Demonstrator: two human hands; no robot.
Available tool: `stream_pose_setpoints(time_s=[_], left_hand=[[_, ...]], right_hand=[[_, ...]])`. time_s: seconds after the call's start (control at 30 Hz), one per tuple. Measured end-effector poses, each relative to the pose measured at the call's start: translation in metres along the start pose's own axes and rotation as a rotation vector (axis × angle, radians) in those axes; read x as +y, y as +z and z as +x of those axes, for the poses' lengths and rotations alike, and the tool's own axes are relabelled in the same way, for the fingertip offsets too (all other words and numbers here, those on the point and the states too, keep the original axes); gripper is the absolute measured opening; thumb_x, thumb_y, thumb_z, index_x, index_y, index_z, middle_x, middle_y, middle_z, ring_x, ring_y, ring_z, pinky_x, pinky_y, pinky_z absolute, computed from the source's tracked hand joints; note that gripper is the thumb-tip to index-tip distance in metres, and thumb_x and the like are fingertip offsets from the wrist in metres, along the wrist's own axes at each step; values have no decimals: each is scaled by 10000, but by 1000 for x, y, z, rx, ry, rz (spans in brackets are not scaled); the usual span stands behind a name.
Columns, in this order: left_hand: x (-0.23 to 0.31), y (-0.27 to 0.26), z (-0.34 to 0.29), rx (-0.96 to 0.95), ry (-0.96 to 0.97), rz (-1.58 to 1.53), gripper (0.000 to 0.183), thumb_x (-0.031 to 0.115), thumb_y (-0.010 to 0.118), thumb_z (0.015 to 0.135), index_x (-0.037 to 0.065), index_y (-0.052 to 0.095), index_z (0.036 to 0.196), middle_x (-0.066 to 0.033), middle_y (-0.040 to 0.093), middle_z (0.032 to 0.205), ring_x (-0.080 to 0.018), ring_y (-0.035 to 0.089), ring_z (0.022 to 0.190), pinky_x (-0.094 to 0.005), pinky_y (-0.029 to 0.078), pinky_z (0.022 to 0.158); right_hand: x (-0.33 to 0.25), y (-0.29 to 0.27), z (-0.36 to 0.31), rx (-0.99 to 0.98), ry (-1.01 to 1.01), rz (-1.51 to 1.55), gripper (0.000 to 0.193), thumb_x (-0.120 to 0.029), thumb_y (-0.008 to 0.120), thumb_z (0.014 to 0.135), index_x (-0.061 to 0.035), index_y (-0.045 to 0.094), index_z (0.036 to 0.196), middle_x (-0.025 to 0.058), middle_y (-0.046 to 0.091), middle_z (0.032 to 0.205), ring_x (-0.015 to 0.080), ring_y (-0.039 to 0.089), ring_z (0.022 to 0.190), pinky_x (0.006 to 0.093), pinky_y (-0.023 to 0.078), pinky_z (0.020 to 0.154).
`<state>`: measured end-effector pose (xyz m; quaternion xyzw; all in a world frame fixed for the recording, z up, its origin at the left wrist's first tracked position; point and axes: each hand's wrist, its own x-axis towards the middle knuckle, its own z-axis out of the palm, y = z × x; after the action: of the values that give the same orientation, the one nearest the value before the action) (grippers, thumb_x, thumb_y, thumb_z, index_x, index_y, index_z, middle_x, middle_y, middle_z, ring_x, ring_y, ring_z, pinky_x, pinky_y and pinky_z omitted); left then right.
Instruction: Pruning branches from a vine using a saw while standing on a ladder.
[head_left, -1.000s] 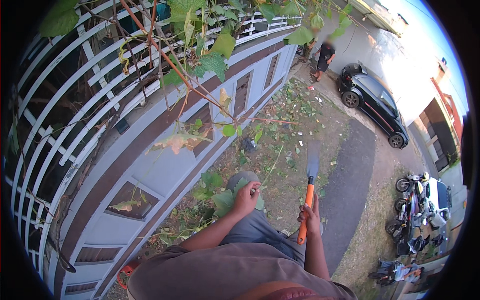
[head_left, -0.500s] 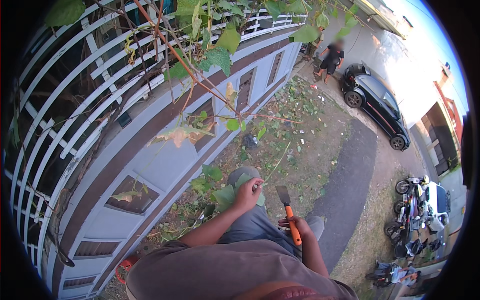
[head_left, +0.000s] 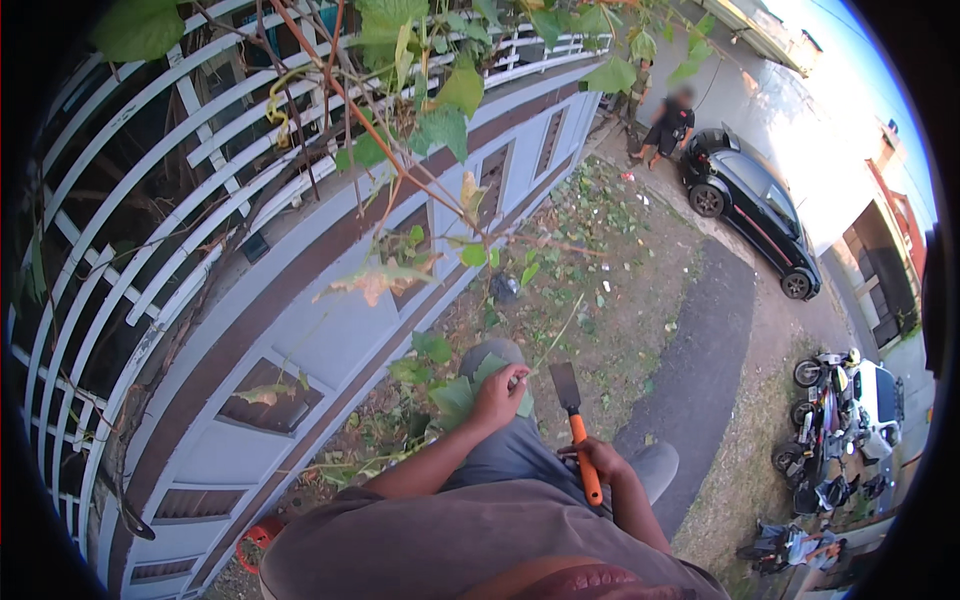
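Note:
My left hand (head_left: pixel 494 401) is closed round a leafy vine cutting (head_left: pixel 455 401), over my bent left knee. Broad green leaves spread on both sides of the fingers, and a thin pale stem points up and to the right. My right hand (head_left: pixel 604 463) grips a scraper (head_left: pixel 579 432) by its orange handle, low in front of my lap. Its flat dark blade points upward, just right of the cutting, without touching it.
A vine branch (head_left: pixel 400 165) hangs close from above, before a white-barred railing (head_left: pixel 190 185) on a blue-grey wall (head_left: pixel 310 330). Cut leaves litter the ground (head_left: pixel 570 275). Beyond are a black car (head_left: pixel 750 200), a standing person (head_left: pixel 670 125) and parked motorcycles (head_left: pixel 825 420).
The scraper has tilted slightly, its blade shifting a little left and upward. My right knee has swung right. The standing person has moved slightly, and the cutting stays in my left hand.

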<state>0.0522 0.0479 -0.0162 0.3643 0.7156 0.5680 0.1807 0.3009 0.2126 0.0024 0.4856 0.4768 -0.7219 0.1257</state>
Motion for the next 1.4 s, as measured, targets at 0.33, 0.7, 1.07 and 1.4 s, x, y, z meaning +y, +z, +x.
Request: stream_pose_setpoints(time_s=[0.33,0.7,1.07,1.4], left_hand=[[4,0,27,-60,7,47,226,96,687,1005,54,708,1226,-135,753,1065,-252,723,806,-381,573,741],[7,4,29,11,101,63,239,146,720,997,46,718,1214,-116,754,1022,-255,692,794,-389,554,745],[13,2,32,7,80,68,239,158,724,988,47,718,1201,-102,742,1015,-231,655,741,-379,540,719],[11,8,29,-1,86,65,251,158,691,1006,54,720,1232,-122,738,1032,-263,680,787,-395,549,748]], right_hand=[[16,10,8,-39,-21,345,482,-156,499,1050,106,426,1448,273,708,1364,338,663,1315,382,432,1215],[24,4,21,42,-85,373,521,-242,463,1056,50,440,1487,175,795,1227,215,693,786,326,572,715],[26,25,30,265,-333,588,396,-237,516,1024,53,512,1292,188,799,1057,258,704,951,356,514,846],[19,22,38,157,-180,485,357,-168,566,1016,19,524,1318,148,715,900,307,773,960,370,584,898]])
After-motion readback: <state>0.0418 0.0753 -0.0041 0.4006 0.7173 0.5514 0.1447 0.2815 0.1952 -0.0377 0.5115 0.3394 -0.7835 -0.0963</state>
